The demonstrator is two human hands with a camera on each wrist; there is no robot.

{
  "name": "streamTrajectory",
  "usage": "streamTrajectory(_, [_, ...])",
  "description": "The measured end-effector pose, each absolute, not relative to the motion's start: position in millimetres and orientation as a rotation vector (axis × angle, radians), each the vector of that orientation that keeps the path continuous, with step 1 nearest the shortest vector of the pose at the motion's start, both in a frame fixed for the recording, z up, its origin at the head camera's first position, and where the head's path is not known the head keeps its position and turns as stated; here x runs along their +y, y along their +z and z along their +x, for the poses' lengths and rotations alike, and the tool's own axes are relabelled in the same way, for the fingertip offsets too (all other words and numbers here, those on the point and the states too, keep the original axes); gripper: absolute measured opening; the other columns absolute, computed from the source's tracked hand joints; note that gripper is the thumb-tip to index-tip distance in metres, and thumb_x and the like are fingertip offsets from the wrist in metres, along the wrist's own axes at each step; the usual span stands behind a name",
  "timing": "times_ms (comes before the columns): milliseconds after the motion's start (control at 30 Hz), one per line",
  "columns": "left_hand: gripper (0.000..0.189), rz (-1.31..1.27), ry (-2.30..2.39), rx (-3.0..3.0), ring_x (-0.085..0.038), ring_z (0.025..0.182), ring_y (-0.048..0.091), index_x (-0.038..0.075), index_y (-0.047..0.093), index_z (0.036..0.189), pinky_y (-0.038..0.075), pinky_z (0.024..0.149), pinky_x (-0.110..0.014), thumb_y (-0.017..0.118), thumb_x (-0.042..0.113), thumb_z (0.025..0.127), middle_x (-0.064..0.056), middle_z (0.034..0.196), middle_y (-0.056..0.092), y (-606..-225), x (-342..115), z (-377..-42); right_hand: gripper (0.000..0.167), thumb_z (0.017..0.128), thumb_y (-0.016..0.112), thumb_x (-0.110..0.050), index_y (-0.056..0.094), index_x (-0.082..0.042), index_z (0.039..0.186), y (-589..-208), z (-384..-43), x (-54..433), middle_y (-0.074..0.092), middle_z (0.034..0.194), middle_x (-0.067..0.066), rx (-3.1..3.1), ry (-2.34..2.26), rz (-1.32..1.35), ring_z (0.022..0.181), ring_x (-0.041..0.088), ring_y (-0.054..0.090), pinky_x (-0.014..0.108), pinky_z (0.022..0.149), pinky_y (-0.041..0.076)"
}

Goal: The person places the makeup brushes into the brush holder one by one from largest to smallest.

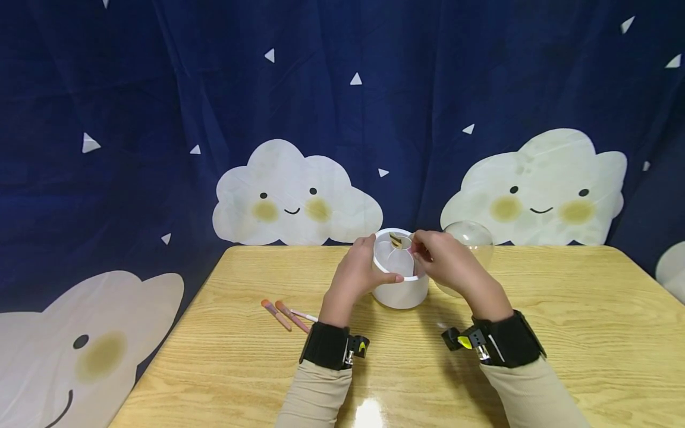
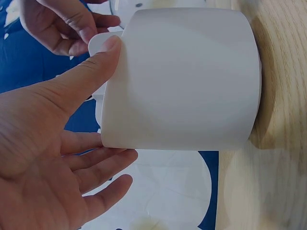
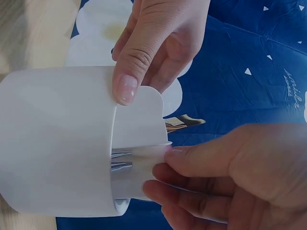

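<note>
A round white brush holder with inner dividers stands upright on the table. My left hand grips it by the rim, the thumb on the near wall and the fingers along its side, as the left wrist view shows. At the holder's mouth, my right hand has curled fingers, with thumb and fingertips against a divider edge in the right wrist view; whether they pinch anything is hidden. Two thin silver tips show inside. A gold-and-dark patterned piece pokes out behind the dividers.
A clear dome stands just behind my right hand. Left of the holder lie makeup brushes with orange tips and a thin white stick. The wooden table ends at a dark blue curtain with cloud faces.
</note>
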State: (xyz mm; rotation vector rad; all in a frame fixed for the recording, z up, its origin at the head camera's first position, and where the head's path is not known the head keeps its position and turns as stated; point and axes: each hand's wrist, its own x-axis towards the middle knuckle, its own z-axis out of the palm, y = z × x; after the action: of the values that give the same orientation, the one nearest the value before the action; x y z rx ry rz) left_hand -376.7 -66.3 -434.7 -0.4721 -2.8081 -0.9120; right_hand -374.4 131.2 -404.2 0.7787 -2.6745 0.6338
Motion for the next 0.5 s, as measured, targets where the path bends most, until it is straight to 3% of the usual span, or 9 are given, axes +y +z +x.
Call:
streamTrajectory(200, [0.093, -0.473, -0.897, -2.806, -0.029, 0.115, 0.062, 0.002, 0.048, 0.145, 0.052, 0.097, -0.042, 0.092, 0.04, 0.073, -0.017, 0.132, 0.059, -433.4, -65.8, -376.1, 0.008, 0.09, 0.064, 0.001, 0.067, 0.001, 0.098, -400.0, -373.1, 132.9, 0.066, 0.082, 0.009, -2.685, 0.665, 0.734, 0.071, 0.022, 0.058, 0.038, 0.067, 0.051])
streamTrajectory(500, [0.095, -0.428, -0.822, -2.842, -0.027, 0.114, 0.063, 0.001, 0.047, 0.146, 0.053, 0.097, -0.041, 0.091, 0.045, 0.074, -0.016, 0.131, 0.06, -429.9, -65.7, -372.1, 0.011, 0.095, 0.059, -0.003, 0.067, 0.002, 0.101, -394.2, -369.1, 136.1, 0.061, 0.076, 0.006, -2.691, 0.663, 0.661, 0.068, 0.022, 0.052, 0.035, 0.063, 0.043])
